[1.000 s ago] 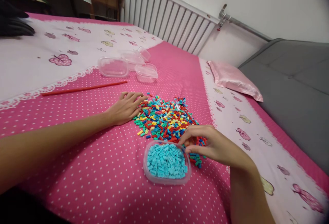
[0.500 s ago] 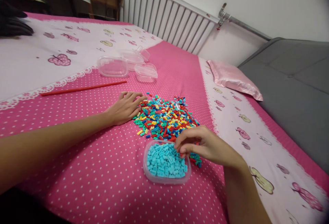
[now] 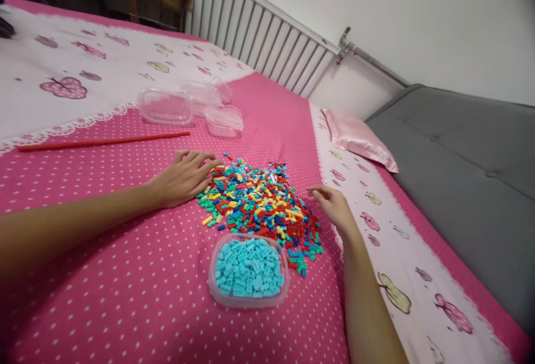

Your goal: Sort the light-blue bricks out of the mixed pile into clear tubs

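My left hand [image 3: 181, 181] lies palm down at ten o'clock of the mixed pile of bricks [image 3: 254, 202], its fingers loosely spread and the fingertips touching the pile's edge, without gripping. My right hand [image 3: 334, 206] is at three o'clock, just beside the pile, half curled; whether some small brick is between its fingertips, I cannot tell. At six o'clock of the pile, the clear tub [image 3: 248, 301] with light blue bricks [image 3: 248, 269] sits on the pink dotted bedsheet [image 3: 125, 308].

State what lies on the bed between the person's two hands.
In the head view, a heap of mixed-colour bricks lies between the left hand and the right hand.
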`<state>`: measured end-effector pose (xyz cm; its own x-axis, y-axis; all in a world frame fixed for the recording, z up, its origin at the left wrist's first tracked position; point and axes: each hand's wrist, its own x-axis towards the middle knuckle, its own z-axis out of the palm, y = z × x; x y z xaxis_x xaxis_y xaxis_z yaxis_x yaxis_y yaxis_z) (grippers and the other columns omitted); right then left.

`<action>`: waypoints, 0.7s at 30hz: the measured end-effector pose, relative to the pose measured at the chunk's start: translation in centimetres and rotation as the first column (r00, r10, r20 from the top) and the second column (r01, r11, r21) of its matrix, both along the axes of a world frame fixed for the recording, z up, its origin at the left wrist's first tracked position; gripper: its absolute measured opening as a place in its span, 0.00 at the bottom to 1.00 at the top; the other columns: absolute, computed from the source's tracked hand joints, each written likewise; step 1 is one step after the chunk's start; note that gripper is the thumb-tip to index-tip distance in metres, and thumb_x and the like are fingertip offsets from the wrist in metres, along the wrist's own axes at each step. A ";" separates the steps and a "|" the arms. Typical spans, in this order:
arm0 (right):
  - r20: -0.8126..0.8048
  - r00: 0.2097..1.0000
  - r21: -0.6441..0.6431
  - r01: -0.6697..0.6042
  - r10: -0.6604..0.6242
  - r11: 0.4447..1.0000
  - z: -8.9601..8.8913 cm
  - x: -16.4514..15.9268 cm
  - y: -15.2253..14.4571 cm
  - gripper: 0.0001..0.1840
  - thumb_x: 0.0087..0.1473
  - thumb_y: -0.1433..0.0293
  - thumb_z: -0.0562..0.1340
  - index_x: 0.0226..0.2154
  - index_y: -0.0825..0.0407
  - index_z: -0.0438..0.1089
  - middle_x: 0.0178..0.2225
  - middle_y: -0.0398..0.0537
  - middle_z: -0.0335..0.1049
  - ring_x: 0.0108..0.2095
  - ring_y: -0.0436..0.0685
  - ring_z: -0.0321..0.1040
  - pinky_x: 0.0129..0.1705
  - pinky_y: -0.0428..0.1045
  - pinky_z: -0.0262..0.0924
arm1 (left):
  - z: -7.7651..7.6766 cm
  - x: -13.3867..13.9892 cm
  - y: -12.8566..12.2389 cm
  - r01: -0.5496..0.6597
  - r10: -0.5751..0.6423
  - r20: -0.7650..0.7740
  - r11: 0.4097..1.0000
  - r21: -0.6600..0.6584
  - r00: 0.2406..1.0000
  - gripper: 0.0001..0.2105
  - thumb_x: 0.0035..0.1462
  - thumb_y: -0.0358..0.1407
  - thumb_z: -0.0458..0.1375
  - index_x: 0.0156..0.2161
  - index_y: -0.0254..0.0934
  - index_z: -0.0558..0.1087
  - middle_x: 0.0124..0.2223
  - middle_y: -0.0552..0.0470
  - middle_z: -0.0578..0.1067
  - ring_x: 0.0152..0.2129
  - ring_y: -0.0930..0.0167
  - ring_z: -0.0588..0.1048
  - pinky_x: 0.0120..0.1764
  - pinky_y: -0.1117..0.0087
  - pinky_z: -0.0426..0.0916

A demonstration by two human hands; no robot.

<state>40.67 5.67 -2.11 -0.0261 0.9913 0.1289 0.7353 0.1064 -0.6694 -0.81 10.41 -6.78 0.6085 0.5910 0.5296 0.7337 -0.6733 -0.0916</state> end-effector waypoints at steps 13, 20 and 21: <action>0.003 0.999 0.005 -0.041 0.041 0.999 -1.9 -0.4 1.1 0.17 0.63 0.61 0.61 0.49 0.54 0.71 0.48 0.53 0.73 0.45 0.59 0.72 0.49 0.59 0.68 | 0.2 0.2 0.0 -0.001 0.002 0.033 0.999 -0.036 0.999 0.21 0.70 0.42 0.41 0.60 0.39 0.67 0.55 0.40 0.72 0.52 0.56 0.70 0.51 0.52 0.59; -0.140 0.847 -0.049 -0.523 0.513 0.851 5.5 -7.0 -4.8 0.11 0.60 0.62 0.64 0.34 0.50 0.80 0.36 0.49 0.78 0.38 0.55 0.73 0.43 0.51 0.66 | 0.4 0.2 -0.4 -0.009 0.009 0.003 0.999 -0.044 1.000 0.20 0.71 0.40 0.40 0.60 0.38 0.66 0.56 0.39 0.71 0.52 0.56 0.69 0.51 0.52 0.59; -0.159 0.782 -0.064 -0.617 0.603 0.784 6.3 -8.0 -5.6 0.10 0.61 0.64 0.63 0.35 0.49 0.80 0.36 0.49 0.78 0.39 0.54 0.73 0.43 0.50 0.66 | 0.4 0.2 -0.4 -0.009 0.009 0.001 0.999 -0.045 1.000 0.20 0.71 0.40 0.41 0.60 0.38 0.66 0.56 0.39 0.71 0.52 0.56 0.69 0.51 0.52 0.59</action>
